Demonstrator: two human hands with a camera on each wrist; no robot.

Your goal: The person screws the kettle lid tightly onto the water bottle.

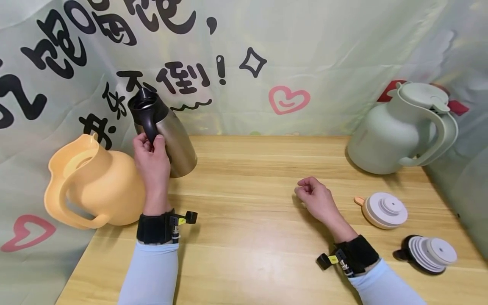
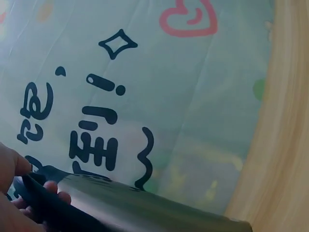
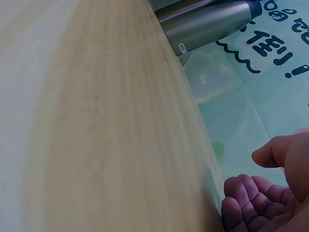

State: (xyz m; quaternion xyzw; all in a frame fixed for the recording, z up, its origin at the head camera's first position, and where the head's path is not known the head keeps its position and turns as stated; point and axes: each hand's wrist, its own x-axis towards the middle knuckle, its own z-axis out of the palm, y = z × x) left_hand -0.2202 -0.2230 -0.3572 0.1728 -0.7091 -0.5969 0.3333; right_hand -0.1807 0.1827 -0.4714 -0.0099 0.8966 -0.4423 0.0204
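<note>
My left hand (image 1: 153, 163) grips the black handle of a steel vacuum jug (image 1: 176, 146), which stands at the back left with its lidless black mouth showing. In the left wrist view, thumb and fingers wrap that handle, while the jug's metal body (image 2: 145, 208) runs along the bottom. My right hand (image 1: 315, 198) is over the table at centre right, holding nothing, its fingers loosely curled. The right wrist view shows the same hand (image 3: 263, 193) with a gap between thumb and fingers, and the steel jug (image 3: 207, 24) farther off.
An orange jug (image 1: 118, 186) stands left of my left hand, its top uncovered. A pale green jug (image 1: 381, 131) with its lid on is at the back right. An orange-and-white lid (image 1: 386, 209) and a black-and-white lid (image 1: 431, 254) lie on the wooden table (image 1: 244, 237).
</note>
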